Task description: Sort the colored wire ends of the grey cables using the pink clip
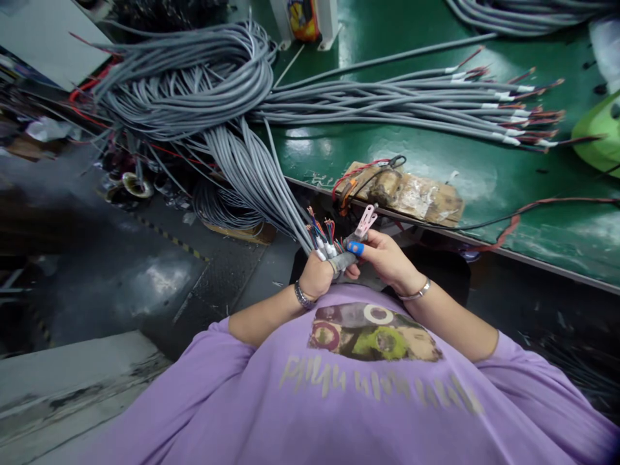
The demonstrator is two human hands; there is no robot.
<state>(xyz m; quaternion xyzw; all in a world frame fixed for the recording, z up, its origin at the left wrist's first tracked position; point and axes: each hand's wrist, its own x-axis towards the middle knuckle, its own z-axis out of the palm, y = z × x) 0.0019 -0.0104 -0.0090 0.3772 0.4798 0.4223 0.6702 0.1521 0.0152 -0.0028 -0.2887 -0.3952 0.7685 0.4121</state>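
In the middle of the head view, my left hand [317,276] is closed around the end of a bundle of grey cables [283,197]. White bands and stripped coloured wires [329,229] stick up from that end. Grey wrapping covers a finger of this hand. Close against it, my right hand [390,259] is closed, with blue tape on the thumb. A pink peg-like clip [365,221] with two open loops rises from between its fingertips. The clip's lower end and the exact finger contact with the wires are hidden.
On the green bench [508,174] lie a big cable coil [194,84] and a row of stripped cable ends [523,119]. A wooden block [411,194] with red and black leads sits at the edge. A green object [600,139] is at far right. More cable [232,210] hangs below.
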